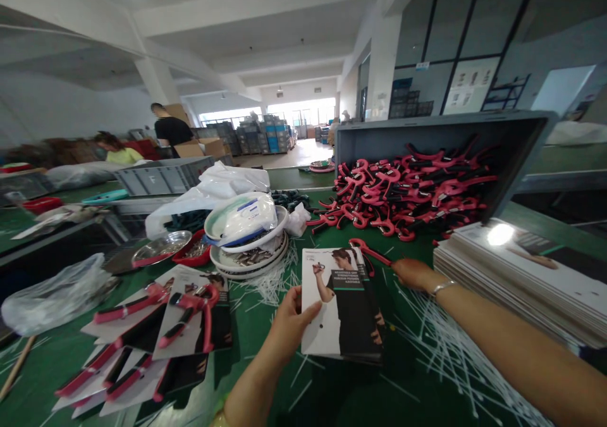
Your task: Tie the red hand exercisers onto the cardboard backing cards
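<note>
Card stack [327, 313] on the table [351, 398], carded hand grips [187, 316] left of the stack, trays [249, 273] behind-left, crate [520, 164] behind-right with loose grips [379, 190] in and before it, zip ties [450, 351] and bigger card pile [512, 275] to the stack's right.

Count: card stacks [332, 307] x2, one mid-table [341, 392], one right. Pink-black hand tools [190, 316] on cards, left: at least 4, overlapped, exact no. unclear. Tool pile [379, 193] by tipped crate [446, 121]: dozens, can't count. Metal bowl [164, 248] x1. Wooden stick [18, 367] x1. People [173, 129] in back x2. White ties [450, 345]: too many.
</note>
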The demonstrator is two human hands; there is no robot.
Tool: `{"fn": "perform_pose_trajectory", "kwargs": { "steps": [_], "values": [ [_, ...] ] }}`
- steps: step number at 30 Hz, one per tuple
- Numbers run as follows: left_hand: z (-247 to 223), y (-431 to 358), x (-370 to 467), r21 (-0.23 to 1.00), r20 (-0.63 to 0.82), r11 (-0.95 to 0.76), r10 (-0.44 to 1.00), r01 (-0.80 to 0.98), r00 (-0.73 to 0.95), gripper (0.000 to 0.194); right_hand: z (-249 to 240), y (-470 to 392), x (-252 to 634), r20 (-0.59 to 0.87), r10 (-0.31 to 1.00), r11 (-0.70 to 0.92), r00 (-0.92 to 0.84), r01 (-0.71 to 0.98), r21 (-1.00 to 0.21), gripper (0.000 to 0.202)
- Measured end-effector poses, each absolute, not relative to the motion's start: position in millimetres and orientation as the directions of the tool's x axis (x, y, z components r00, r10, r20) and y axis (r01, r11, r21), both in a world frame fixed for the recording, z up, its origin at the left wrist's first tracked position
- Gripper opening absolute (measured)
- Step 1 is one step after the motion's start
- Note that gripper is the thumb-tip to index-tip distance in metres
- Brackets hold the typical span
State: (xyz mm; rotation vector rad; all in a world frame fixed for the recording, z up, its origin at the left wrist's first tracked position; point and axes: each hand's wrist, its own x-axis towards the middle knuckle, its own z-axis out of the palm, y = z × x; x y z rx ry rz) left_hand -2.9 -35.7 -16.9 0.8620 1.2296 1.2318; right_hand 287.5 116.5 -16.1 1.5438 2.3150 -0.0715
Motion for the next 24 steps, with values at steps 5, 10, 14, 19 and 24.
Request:
{"fn": "perform_pose_trajectory", "kwargs": {
  "steps": [5,10,14,19,24],
  "values": [
    [-21.2,-49.9,-3.6,0.942,-0.212,0.168,0.969,-0.291,-0.126,0.07,-17.3,97.0,299.3,-0.243,0.898,0.411,-0.367,0.897,0.161,0.025],
    [-42.0,-54.6,-9.5,0.885,-0.227,0.151,0.966,-0.44,-0.126,0.065,-26.4,87.2,288.3,-0.211,0.89,0.442,-0.405,0.879,0.177,0.027],
    [-58.1,-54.7,-23.0,0.811,-0.239,0.194,0.971,-0.552,-0.009,0.062,-29.7,91.1,280.0,-0.225,0.88,0.463,-0.419,0.862,0.205,0.03],
    [-57.7,-55.6,-36.0,0.812,-0.236,0.23,0.97,-0.537,0.058,0.054,-28.5,104.9,267.4,-0.286,0.849,0.509,-0.443,0.832,0.221,0.031],
    [-53.2,-57.5,-38.7,0.81,-0.273,0.256,0.961,-0.527,0.046,0.054,-31.1,117.8,256.8,-0.349,0.824,0.535,-0.446,0.814,0.225,0.031]
  ]
}}
